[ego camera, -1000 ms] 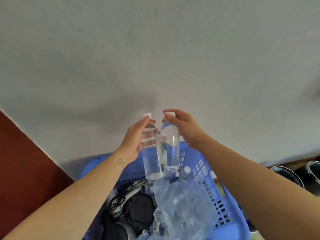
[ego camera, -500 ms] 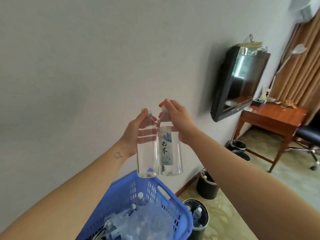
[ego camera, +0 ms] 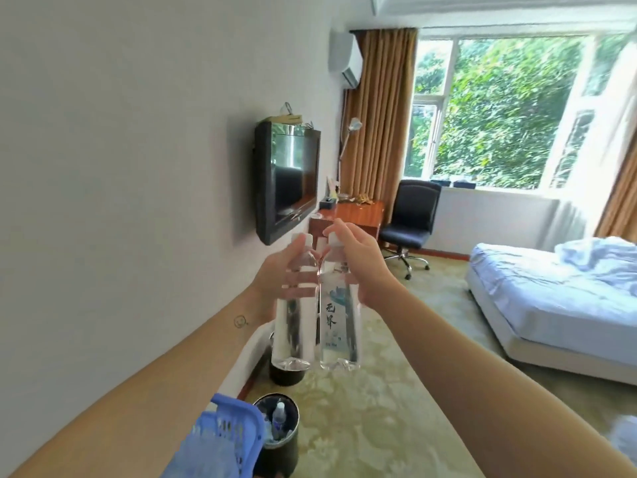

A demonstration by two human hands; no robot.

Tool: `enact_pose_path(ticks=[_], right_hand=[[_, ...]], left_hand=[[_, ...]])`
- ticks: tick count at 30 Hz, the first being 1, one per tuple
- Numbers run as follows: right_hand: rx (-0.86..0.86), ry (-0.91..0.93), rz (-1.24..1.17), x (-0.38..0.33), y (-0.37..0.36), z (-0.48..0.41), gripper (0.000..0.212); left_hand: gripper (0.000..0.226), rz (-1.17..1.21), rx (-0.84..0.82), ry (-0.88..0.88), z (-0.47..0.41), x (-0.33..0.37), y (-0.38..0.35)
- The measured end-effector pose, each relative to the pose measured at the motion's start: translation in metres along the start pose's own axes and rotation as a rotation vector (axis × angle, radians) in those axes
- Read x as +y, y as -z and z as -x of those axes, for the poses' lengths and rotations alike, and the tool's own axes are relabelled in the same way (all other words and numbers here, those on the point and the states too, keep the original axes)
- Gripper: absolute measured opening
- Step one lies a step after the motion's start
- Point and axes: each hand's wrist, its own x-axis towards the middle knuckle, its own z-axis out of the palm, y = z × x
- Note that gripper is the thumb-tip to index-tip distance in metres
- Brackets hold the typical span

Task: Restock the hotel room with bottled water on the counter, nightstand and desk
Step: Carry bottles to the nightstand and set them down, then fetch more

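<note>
Labelled water bottle [ego camera: 339, 322] and plain water bottle [ego camera: 294, 305] hang upright, side by side in mid-air, well short of the desk [ego camera: 358, 212], right hand [ego camera: 362, 263] pinching the labelled one's neck, left hand [ego camera: 275, 274] wrapping the plain one's shoulder; judged risk: the neck pinch slips in transit.

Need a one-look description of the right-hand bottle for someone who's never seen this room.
Below the black TV on the left wall, two clear water bottles are held up side by side. The labelled bottle is the one in the right hand, gripped near its cap. Unlike the plain bottle in the left hand, it shows dark brush characters.
</note>
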Motion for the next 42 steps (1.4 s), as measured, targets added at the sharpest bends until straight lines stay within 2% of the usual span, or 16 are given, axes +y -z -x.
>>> enact_pose_path(ticks=[11, 17, 24, 30, 34, 42], right_hand=[[0.353, 0.012, 0.022, -0.012, 0.138, 0.041, 0.029], [0.473, 0.017, 0.058, -0.018, 0.207, 0.047, 0.029], [0.529, 0.03, 0.04, -0.017, 0.281, 0.036, 0.028], [0.555, 0.046, 0.032, -0.006, 0.344, 0.02, 0.028], [0.554, 0.029, -0.004, 0.006, 0.38, 0.011, 0.028], [0.58, -0.003, -0.009, 0.034, 0.427, -0.011, 0.029]], left_hand=[[0.044, 0.064, -0.35, -0.014, -0.019, -0.004, -0.14], [0.056, 0.135, -0.425, -0.001, -0.036, -0.009, -0.217], [0.061, 0.177, -0.49, 0.006, -0.063, -0.017, -0.296], [0.05, 0.189, -0.513, 0.003, -0.092, -0.031, -0.355], [0.059, 0.186, -0.509, 0.023, -0.108, -0.045, -0.39], [0.056, 0.174, -0.527, 0.067, -0.137, -0.069, -0.43]])
